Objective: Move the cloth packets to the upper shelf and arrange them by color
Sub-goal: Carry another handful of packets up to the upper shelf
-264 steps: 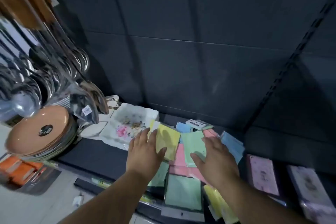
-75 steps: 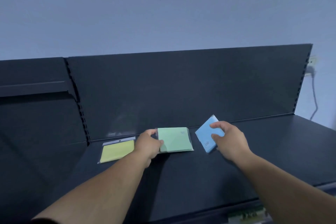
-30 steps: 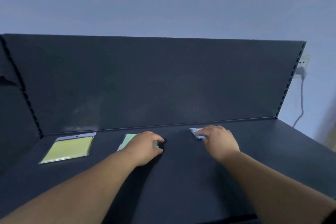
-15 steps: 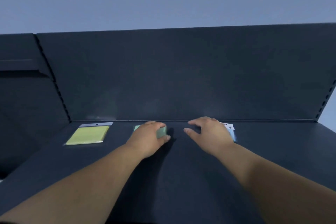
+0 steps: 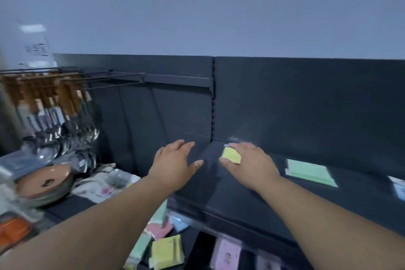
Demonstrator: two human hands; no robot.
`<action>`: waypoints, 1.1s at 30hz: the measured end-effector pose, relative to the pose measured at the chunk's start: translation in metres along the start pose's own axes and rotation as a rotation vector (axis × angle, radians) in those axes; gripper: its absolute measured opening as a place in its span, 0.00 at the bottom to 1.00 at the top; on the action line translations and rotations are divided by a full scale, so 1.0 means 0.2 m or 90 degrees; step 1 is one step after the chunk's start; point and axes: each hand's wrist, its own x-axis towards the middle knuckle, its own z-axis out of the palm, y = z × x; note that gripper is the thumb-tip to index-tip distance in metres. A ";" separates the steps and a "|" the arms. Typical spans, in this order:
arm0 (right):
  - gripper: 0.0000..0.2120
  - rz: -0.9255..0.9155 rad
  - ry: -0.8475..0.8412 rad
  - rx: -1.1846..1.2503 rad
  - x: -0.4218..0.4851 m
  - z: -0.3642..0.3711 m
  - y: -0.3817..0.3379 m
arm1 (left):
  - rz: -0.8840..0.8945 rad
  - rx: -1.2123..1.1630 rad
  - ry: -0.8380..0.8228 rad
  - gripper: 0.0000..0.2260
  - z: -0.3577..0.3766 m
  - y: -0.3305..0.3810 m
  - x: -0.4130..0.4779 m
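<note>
Reaching forward, the left hand (image 5: pixel 175 166) is hovering with its fingers spread wide and holding nothing, just past the left end of the dark metal upper shelf (image 5: pixel 241 193). The right hand (image 5: pixel 252 164) is lying, fingers loosely straight, over a flat yellow cloth packet (image 5: pixel 231 155) on that shelf. A pale green cloth packet (image 5: pixel 310 172) and a light blue cloth packet (image 5: pixel 398 188) are lying further right. More pastel packets (image 5: pixel 166 250) are sitting heaped on the lower shelf (image 5: pixel 70 207).
</note>
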 end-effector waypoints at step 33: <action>0.28 0.085 -0.292 0.137 0.12 1.69 -0.72 | -0.306 -0.049 -0.227 0.31 0.69 -1.64 -0.32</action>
